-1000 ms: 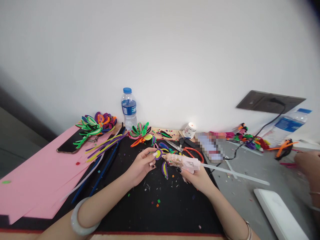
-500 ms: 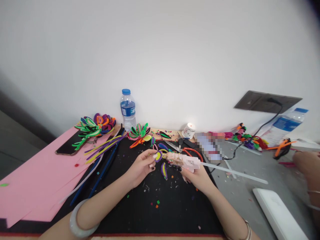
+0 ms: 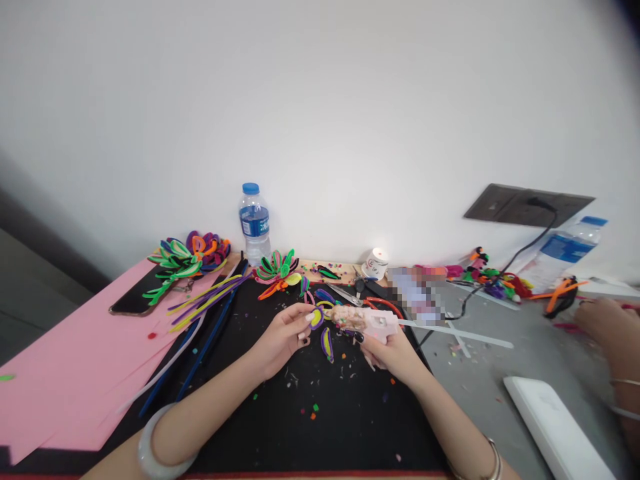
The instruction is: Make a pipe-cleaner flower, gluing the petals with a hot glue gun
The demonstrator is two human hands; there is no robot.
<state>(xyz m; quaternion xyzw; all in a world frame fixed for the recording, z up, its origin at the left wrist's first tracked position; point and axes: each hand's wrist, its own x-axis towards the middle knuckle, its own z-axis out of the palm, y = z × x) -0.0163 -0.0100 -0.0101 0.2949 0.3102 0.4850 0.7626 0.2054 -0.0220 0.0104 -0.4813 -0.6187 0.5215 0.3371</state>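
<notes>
Between thumb and fingers, my left hand (image 3: 283,340) pinches a small purple and yellow pipe-cleaner petal (image 3: 317,319). My right hand (image 3: 393,353) grips a pale pink glue gun (image 3: 373,323), its nozzle pointing left at the petal and very close to it; whether they touch I cannot tell. A long clear glue stick (image 3: 465,333) sticks out from the gun's back end. Just below the nozzle another purple and yellow petal (image 3: 327,345) lies on the black mat (image 3: 280,433). Scissors (image 3: 347,294) and red-handled pliers (image 3: 383,305) lie behind the gun.
Pipe-cleaner flowers (image 3: 280,270), a water bottle (image 3: 255,227) and a paper cup (image 3: 375,263) stand along the wall. Loose pipe cleaners (image 3: 207,303), a phone (image 3: 137,293) and pink sheets (image 3: 95,347) lie left. Another person's hand (image 3: 600,320) and a white case (image 3: 555,427) are right.
The glue stick's far end has shifted left. Both hands keep their holds, with the petal slightly lower beside the nozzle. The other person's hand has moved slightly left.
</notes>
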